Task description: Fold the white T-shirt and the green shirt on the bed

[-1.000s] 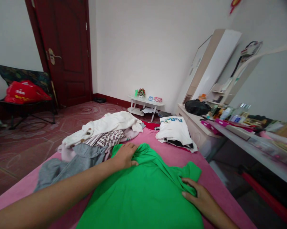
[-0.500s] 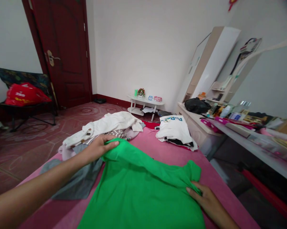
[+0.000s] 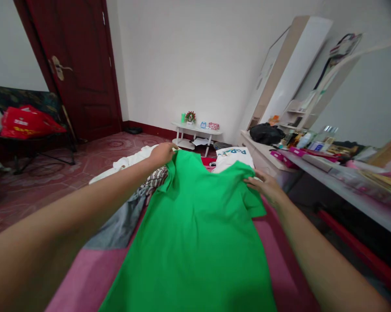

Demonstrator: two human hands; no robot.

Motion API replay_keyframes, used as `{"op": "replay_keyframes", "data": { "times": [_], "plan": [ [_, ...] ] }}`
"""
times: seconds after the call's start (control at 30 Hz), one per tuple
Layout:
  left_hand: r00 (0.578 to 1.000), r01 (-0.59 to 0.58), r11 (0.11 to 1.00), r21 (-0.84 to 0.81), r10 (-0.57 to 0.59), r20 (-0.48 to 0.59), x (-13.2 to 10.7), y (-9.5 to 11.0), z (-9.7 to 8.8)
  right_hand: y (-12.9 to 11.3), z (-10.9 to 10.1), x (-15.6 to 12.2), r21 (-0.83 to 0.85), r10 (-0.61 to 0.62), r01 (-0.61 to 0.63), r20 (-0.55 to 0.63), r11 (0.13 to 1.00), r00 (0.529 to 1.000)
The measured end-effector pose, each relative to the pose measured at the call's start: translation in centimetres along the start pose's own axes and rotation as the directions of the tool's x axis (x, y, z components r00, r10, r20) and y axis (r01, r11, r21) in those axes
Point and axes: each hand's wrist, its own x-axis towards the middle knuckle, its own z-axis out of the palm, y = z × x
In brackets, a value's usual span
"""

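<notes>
A green T-shirt (image 3: 198,234) is stretched out in front of me above the pink bed cover (image 3: 85,273), its neckline facing away. My left hand (image 3: 164,154) grips its left shoulder, fingers closed on the cloth. At the other shoulder my right hand (image 3: 263,184) pinches the fabric near the short sleeve. Left of the shirt lie grey clothing (image 3: 117,229), a striped garment (image 3: 156,177) and a white garment (image 3: 130,161), partly covered by my left arm. Behind the right shoulder shows a white shirt (image 3: 232,157) with blue lettering, partly hidden by the green one.
A cluttered dressing table (image 3: 338,173) with bottles and a black bag (image 3: 266,133) runs along the right. At the far wall stands a small white table (image 3: 198,128). A folding chair holding a red bag (image 3: 29,122) is by the door (image 3: 75,65).
Both hands have moved forward and up, spreading the green T-shirt flatter and farther away. Its neckline and sleeves now show, and it covers part of the white shirt.
</notes>
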Motion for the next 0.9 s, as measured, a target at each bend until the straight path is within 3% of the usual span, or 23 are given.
{"op": "replay_keyframes", "data": {
  "times": [0.03, 0.07, 0.13, 0.2, 0.27, 0.4, 0.5, 0.6, 0.7, 0.8, 0.9],
  "plan": [
    [0.997, 0.031, 0.997, 0.067, -0.026, -0.070, 0.5, 0.2, 0.8, 0.9, 0.8, 0.6, 0.022, 0.002, 0.000, -0.110, 1.000, 0.994],
    [0.995, 0.028, 0.994, 0.110, -0.017, -0.097, 0.4, 0.2, 1.6, 1.9, 1.3, 0.7, 0.026, 0.025, -0.021, -0.142, 0.999, 0.989],
    [0.994, -0.078, 0.987, 0.140, 0.087, -0.059, -1.7, 0.1, 3.0, 4.0, 1.4, -0.8, -0.019, 0.066, -0.068, -0.101, 0.997, 0.993],
    [0.963, -0.271, 0.957, 0.100, 0.269, 0.034, -5.7, -0.5, 4.3, 6.0, 0.6, -4.0, -0.110, 0.048, -0.045, 0.025, 0.993, 0.999],
    [0.891, -0.442, 0.897, 0.009, 0.438, 0.122, -10.7, -1.5, 4.9, 7.4, -0.8, -8.1, -0.226, 0.007, 0.035, 0.184, 0.974, 0.983],
    [0.765, -0.534, 0.814, -0.228, 0.580, 0.280, -19.9, -3.3, 3.9, 8.3, -4.2, -15.3, -0.387, 0.018, 0.170, 0.439, 0.906, 0.899],
    [0.736, -0.446, 0.800, -0.402, 0.583, 0.344, -23.3, -3.8, 2.2, 8.1, -6.0, -18.2, -0.428, 0.082, 0.145, 0.468, 0.892, 0.880],
    [0.762, -0.367, 0.807, -0.463, 0.546, 0.348, -23.7, -3.2, 1.0, 7.7, -6.3, -18.5, -0.437, 0.117, 0.102, 0.447, 0.894, 0.887],
    [0.761, -0.357, 0.809, -0.468, 0.542, 0.356, -22.6, -1.1, 0.7, 7.9, -5.2, -16.4, -0.367, 0.093, 0.051, 0.365, 0.929, 0.926],
    [0.719, -0.366, 0.790, -0.493, 0.576, 0.389, -21.3, 2.1, 2.1, 8.9, -3.5, -12.5, -0.184, 0.139, -0.113, 0.132, 0.976, 0.981],
    [0.665, -0.401, 0.789, -0.466, 0.600, 0.444, -19.9, 5.0, 5.4, 10.3, -1.5, -8.2, 0.016, 0.313, -0.314, -0.141, 0.949, 0.939]
  ]
}}
